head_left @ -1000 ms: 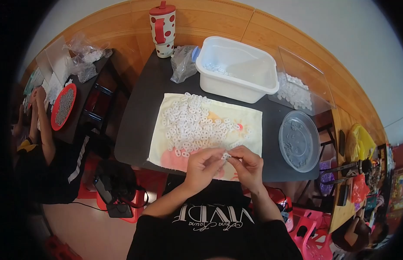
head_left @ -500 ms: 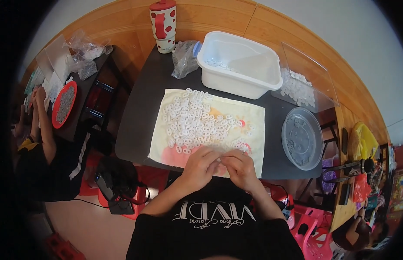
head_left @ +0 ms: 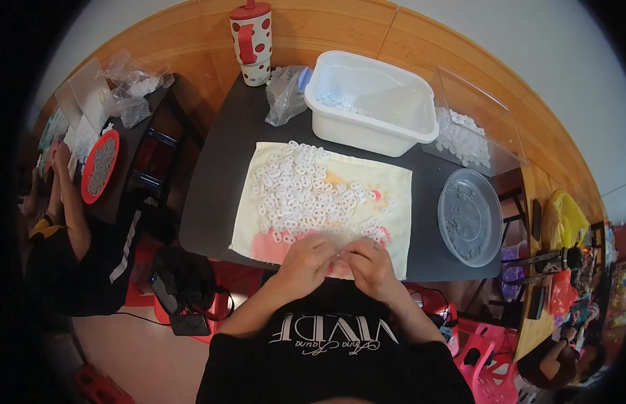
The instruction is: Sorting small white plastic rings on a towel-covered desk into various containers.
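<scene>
My left hand (head_left: 301,265) and my right hand (head_left: 375,268) meet over the near edge of a pale yellow cloth (head_left: 402,195), fingertips almost touching. Both are closed in a pinch. What sits between the fingertips is small and blurred, so I cannot make it out. Beyond my left hand, a wide heap of small white plastic pieces, each with two holes, (head_left: 289,192) covers much of the cloth. A smaller cluster of white pieces (head_left: 373,229) lies just past my right fingers.
A white basin (head_left: 367,128) with some small pieces inside stands behind the cloth. Around it are a dotted tumbler (head_left: 253,47), a plastic bag (head_left: 284,101), a clear box of white pieces (head_left: 461,138) and a round clear tub (head_left: 469,219). Another person (head_left: 70,209) works at left.
My hands stay together in nearly the same place, with slight finger movement. The heap on the cloth looks unchanged.
</scene>
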A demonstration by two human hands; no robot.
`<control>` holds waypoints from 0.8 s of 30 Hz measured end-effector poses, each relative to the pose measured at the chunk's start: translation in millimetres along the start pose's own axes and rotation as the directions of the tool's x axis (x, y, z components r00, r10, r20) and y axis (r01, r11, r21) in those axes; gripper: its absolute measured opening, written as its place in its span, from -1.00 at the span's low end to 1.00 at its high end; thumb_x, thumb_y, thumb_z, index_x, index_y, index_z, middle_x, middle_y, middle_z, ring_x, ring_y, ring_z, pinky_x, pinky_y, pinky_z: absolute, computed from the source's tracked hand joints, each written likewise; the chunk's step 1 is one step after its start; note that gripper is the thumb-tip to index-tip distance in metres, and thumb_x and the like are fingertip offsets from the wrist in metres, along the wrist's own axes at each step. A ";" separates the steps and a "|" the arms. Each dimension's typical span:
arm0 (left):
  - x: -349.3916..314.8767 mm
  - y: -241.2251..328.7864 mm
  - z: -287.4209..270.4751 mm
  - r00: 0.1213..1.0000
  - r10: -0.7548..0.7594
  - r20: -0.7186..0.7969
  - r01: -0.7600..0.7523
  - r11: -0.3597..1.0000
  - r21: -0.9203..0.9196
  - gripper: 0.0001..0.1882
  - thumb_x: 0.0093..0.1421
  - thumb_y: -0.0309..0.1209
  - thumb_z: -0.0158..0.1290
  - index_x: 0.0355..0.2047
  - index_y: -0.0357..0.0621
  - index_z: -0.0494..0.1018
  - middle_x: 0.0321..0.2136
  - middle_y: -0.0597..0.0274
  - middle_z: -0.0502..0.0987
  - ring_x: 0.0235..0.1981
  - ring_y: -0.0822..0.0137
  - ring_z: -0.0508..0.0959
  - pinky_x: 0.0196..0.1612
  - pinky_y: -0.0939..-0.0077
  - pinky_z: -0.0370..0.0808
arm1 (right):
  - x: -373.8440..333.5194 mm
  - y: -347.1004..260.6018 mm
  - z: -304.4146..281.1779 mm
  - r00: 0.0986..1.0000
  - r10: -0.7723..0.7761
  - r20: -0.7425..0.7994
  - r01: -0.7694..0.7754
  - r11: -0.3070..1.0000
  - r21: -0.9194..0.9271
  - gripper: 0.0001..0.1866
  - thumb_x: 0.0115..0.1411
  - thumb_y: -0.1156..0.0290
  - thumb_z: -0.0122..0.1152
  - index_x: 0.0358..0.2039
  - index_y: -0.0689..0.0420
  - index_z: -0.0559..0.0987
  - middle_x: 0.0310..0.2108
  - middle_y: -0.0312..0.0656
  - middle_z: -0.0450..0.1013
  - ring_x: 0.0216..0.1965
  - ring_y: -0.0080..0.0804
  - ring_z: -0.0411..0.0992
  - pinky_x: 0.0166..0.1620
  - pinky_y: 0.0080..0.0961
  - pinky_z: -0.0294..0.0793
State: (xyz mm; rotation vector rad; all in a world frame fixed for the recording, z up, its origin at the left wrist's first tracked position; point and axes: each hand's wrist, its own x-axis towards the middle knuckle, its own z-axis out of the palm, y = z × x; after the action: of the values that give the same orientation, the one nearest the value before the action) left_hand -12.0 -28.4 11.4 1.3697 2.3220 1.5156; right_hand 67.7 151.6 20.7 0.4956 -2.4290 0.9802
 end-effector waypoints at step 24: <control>0.2 -1.6 -0.8 0.990 0.107 0.092 -0.111 0.993 0.046 -0.78 -0.12 -0.75 0.07 -0.39 -0.37 0.46 -0.35 0.01 0.43 -0.28 -0.01 0.50 -0.25 0.22 0.47 | 3.2 2.1 -5.4 0.984 -0.115 0.136 0.116 0.993 -0.001 -0.76 -0.25 0.63 0.17 -0.44 0.30 0.51 -0.33 -0.07 0.37 -0.32 -0.11 0.39 -0.27 -0.30 0.41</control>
State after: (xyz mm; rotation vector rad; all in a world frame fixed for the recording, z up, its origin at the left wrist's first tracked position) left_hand -13.5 -29.0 10.7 1.5673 2.2822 1.3987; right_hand 65.6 156.4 24.8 0.7129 -2.4903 0.9137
